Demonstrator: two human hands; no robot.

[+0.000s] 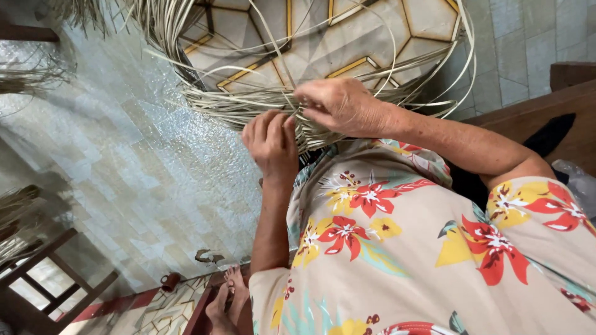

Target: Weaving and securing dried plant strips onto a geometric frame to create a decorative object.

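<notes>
Seen from above, a person in a flowered dress (397, 248) works a bundle of pale straw strips (261, 102) held over the lap. The left hand (272, 141) is curled shut around the strips; the right hand (340, 105), just beside it, pinches a strand. This looks like the weaving step. Next seems to call for threading that strand while keeping tension.

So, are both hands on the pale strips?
Yes: the left hand grips the bundle of pale strips and the right hand pinches strands of it beside the left.
</notes>
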